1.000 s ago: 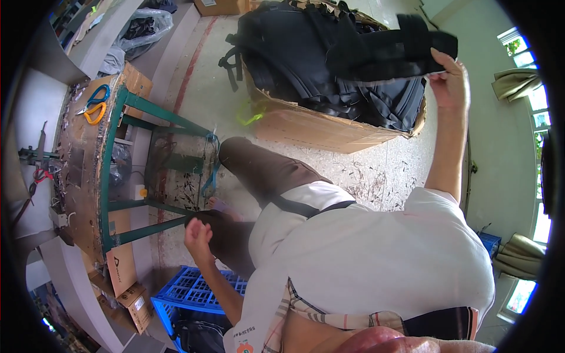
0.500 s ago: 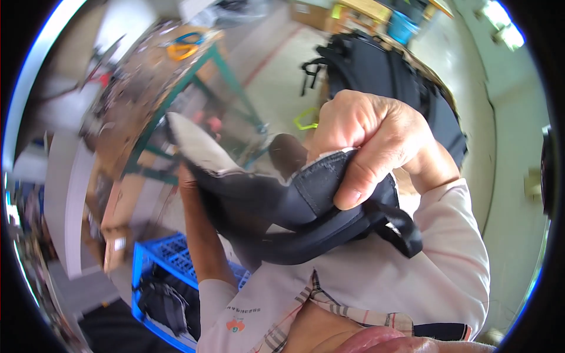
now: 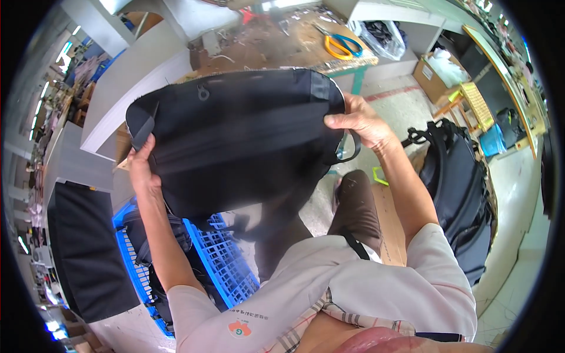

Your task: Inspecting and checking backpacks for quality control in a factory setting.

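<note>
A large black fabric bag piece (image 3: 241, 132) is spread out between my hands, with raw, frayed edges along its top rim. My left hand (image 3: 145, 166) grips its left side, beside a dark strap or folded flap at that corner. At the upper right, my right hand (image 3: 366, 122) pinches the edge with the thumb on the front; the fingers behind are partly hidden. A black strap loop (image 3: 355, 147) hangs just below that hand. The lower part of the piece hangs in front of my legs.
Ahead stands a worn worktable (image 3: 271, 50) with orange-and-blue-handled scissors (image 3: 342, 47). A blue plastic crate (image 3: 226, 253) holding black bags is at my lower left, near a black fabric stack (image 3: 82, 247). Black backpacks (image 3: 456, 194) are piled at my right, near a blue bucket (image 3: 493, 141).
The bag piece was bunched and tilted close to me; now it is stretched out flat farther ahead. My left hand has come into clear sight on its left edge. The view has swung left.
</note>
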A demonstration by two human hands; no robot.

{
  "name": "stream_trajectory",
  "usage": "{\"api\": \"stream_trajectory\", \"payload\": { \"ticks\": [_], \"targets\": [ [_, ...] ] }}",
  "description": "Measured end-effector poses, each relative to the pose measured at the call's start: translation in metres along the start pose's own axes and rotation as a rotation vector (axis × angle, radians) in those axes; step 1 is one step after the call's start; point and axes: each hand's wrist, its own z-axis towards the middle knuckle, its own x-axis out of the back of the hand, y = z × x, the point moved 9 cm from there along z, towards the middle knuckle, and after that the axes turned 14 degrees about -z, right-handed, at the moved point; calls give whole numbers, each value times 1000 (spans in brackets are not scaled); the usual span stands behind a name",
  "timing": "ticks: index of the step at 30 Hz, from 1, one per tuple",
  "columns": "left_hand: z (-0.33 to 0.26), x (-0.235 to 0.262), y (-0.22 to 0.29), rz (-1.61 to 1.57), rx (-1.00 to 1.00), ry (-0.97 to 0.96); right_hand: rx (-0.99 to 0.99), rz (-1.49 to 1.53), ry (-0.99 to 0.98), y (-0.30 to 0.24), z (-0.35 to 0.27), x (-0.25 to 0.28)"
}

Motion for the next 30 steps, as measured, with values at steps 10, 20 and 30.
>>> {"api": "stream_trajectory", "payload": {
  "ticks": [10, 20, 30],
  "targets": [
    [77, -35, 34, 50, -52, -47, -149, 170, 123, 37, 110, 2],
    [104, -54, 33, 48, -68, -73, -240, 194, 114, 38, 135, 12],
    [42, -97, 26, 430, -116, -604, 9, 87, 43, 16, 88, 38]
  ]
}}
